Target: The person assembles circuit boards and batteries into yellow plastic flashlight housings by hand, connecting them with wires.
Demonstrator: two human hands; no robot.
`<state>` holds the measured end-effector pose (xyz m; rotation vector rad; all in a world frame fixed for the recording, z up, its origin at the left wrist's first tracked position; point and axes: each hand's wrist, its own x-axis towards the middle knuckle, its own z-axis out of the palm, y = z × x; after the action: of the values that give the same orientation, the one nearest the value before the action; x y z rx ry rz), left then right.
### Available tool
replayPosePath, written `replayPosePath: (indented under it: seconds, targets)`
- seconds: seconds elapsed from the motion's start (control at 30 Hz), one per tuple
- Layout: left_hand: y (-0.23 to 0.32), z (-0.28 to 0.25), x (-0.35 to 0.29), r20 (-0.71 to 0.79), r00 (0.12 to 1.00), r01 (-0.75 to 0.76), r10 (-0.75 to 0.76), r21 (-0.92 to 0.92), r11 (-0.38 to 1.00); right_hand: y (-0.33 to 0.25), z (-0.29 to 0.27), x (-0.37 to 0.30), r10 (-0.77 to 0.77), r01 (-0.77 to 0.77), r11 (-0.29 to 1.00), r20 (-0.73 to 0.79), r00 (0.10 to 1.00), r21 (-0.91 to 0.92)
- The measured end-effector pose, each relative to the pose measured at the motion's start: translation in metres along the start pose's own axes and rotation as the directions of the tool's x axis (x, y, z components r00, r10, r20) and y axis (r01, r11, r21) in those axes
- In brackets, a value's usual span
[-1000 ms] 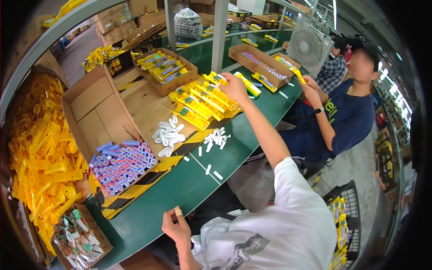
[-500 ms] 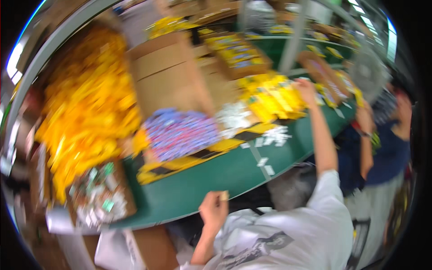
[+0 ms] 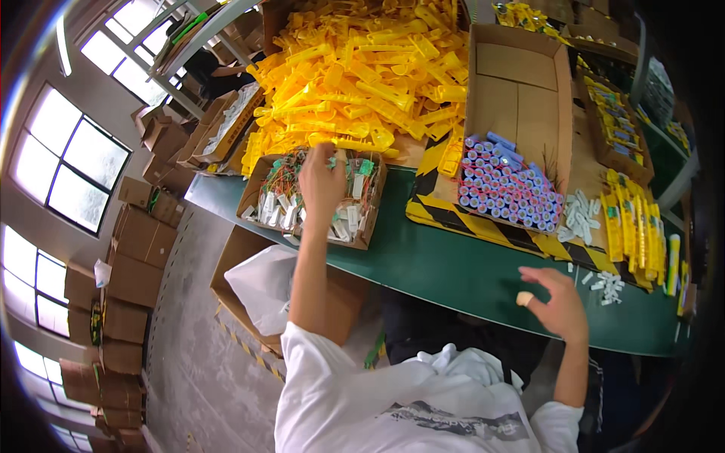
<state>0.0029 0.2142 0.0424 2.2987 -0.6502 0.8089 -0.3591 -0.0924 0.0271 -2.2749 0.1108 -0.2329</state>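
Observation:
My left hand (image 3: 322, 185) is over a cardboard box (image 3: 368, 226) of small green circuit boards with thin wires and white plastic parts (image 3: 283, 210). Its thumb stands apart from the partly hidden fingers, and I see nothing held. Above the green table (image 3: 445, 260), my right hand (image 3: 557, 303) is open and empty, with a pale cover on the thumb tip. Beyond it, blue-purple cylindrical battery cells (image 3: 502, 185) stand packed at the near end of a cardboard tray (image 3: 521, 83). Small white pieces (image 3: 579, 217) lie right of the cells, and more white pieces (image 3: 606, 287) lie nearer.
A big heap of yellow plastic casings (image 3: 370, 75) rises behind the parts box. Yellow casings stand in a row (image 3: 633, 226) at right. Black-and-yellow tape (image 3: 483, 226) edges the work area. Below the table is an open carton with a white bag (image 3: 264, 291); stacked cartons (image 3: 132, 279) line the left wall.
The view has swung left. My left hand has moved from the table's near edge to the parts box. My right hand has left the row of yellow casings and come back nearer me.

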Motion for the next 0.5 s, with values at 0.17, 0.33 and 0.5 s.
replayPosePath:
  seconds: [0.17,0.33,0.5]
  targets:
    - [-0.058,0.015,0.076,0.337,0.899,-0.308,0.28,0.034,0.951,-0.003,0.05,-0.019,-0.023,0.011,0.99,0.086,0.996,0.141]
    - [-0.038,0.022,0.083,0.654,0.722,-0.392,0.225,0.12,0.912,0.009,0.064,-0.024,0.086,-0.095,0.967,0.049,0.995,0.238]
    - [0.001,-0.029,0.093,0.366,0.901,-0.255,0.234,0.008,0.967,0.016,0.068,-0.026,0.13,-0.118,0.925,-0.009,0.991,0.361]
